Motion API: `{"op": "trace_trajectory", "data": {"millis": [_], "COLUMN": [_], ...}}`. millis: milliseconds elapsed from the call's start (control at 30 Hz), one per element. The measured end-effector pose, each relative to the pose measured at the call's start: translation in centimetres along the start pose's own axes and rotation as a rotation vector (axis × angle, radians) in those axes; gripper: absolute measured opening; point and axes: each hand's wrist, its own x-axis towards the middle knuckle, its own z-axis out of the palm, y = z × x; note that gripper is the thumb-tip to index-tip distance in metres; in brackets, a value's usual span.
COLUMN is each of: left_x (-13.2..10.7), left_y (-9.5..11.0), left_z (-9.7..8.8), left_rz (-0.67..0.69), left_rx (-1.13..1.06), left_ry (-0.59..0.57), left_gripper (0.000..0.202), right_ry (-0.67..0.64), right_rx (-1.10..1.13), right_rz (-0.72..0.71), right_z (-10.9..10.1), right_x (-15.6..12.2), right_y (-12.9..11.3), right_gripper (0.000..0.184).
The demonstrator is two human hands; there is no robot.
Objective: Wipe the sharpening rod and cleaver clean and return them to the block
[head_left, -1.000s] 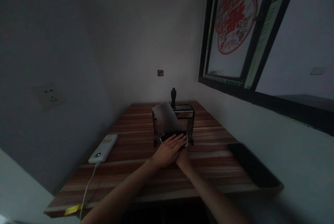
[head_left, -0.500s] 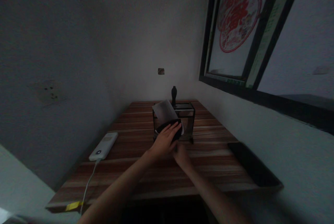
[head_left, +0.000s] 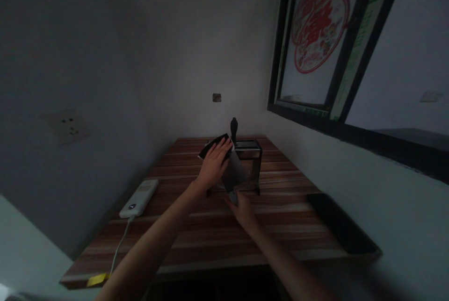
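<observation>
In my right hand [head_left: 242, 210] is the handle end of a broad-bladed kitchen knife [head_left: 234, 172], its grey blade slanting up and to the left above the table. My left hand [head_left: 213, 163] holds a dark cloth [head_left: 212, 146] with a pale edge against the far end of the blade, fingers stretched over it. The thumb side and the blade tip are hidden by the cloth. Just behind stands a dark-framed knife rack [head_left: 258, 163] with clear-looking sides. A black handle [head_left: 234, 128] sticks up out of the rack.
A white power bank [head_left: 139, 198] with a cable [head_left: 119, 245] lies at the left of the wood-striped table [head_left: 196, 245]. A black phone-like slab [head_left: 340, 221] lies along the right edge. Walls close in on the left, back and right, with a framed picture [head_left: 321, 25] on the right.
My left hand has slid the dark cloth up and left along the blade, from near the handle to its far end. The lower blade is now uncovered; my right hand stays about where it was.
</observation>
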Motion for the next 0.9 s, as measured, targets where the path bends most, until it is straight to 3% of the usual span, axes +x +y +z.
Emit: {"op": "trace_trajectory", "data": {"millis": [233, 500, 900], "left_x": [1.1, 1.0, -3.4], "left_y": [-0.2, 0.1, 3.3], "left_z": [-0.3, 0.0, 2.7], "left_rz": [-0.063, -0.069, 0.040], "left_rx": [-0.030, -0.003, 0.030], "left_ry": [0.100, 0.104, -0.095], "left_gripper": [0.044, 0.045, 0.050], "right_ry": [-0.007, -0.010, 0.023], "right_rx": [0.023, -0.002, 0.106], "right_rz": [-0.008, 0.016, -0.026], "right_z": [-0.5, -0.5, -0.6], "right_x": [-0.2, -0.1, -0.2], "right_y": [-0.3, -0.4, -0.4], "right_gripper": [0.034, 0.032, 0.026]}}
